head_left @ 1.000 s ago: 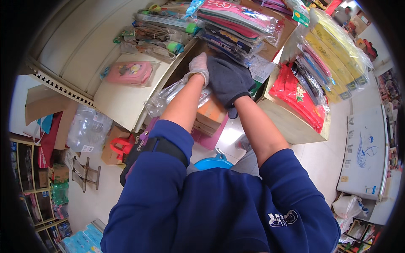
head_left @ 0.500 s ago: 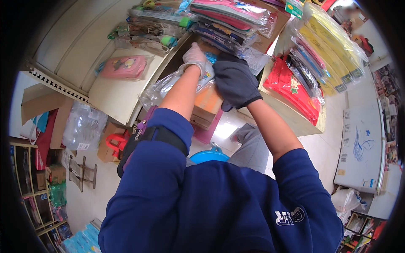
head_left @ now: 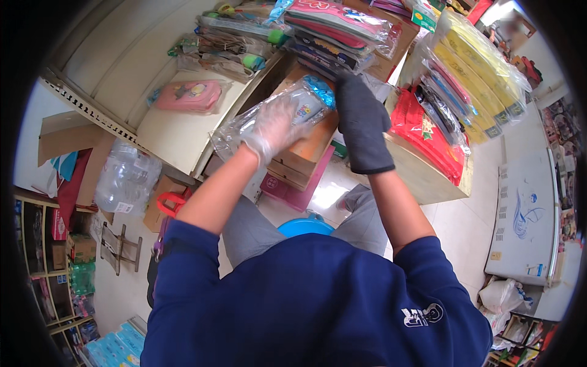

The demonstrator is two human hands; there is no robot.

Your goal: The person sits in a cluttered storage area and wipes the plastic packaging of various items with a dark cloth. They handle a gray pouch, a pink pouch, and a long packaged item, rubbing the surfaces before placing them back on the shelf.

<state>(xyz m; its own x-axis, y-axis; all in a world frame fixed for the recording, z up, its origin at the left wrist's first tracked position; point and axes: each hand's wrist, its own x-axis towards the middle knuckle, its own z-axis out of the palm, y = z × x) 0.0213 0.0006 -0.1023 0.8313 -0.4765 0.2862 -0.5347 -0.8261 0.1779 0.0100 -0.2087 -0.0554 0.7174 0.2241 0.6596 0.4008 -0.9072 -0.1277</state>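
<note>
I see a white chest freezer (head_left: 526, 214) standing at the far right on the pale floor. Ahead of me, a cream-coloured shelf unit (head_left: 177, 131) carries a pink plastic-wrapped case (head_left: 186, 96) on its top, and a wooden counter (head_left: 422, 177) to the right bears a stack of yellow flat packs in clear wrap (head_left: 483, 79) and red wrapped packs (head_left: 428, 137) beneath them. A pile of flat colourful wrapped pouches (head_left: 342, 30) lies at the top centre. Lower left, a large clear plastic water bottle (head_left: 125, 177) stands on the floor by brown cardboard boxes (head_left: 82, 248). A round blue plastic rim (head_left: 306, 225) shows between my knees.

My left hand (head_left: 272, 128), in a thin see-through glove, is closed around a clear plastic packet with a blue and white item inside (head_left: 293, 110), held up in front of the orange-brown boxes (head_left: 309, 150). My right hand (head_left: 361, 119), in a dark knit glove, grips the same packet at its blue upper end (head_left: 319, 85), fingers curled onto it. The packet hangs in the air between both hands, just below the pile of pouches.
</note>
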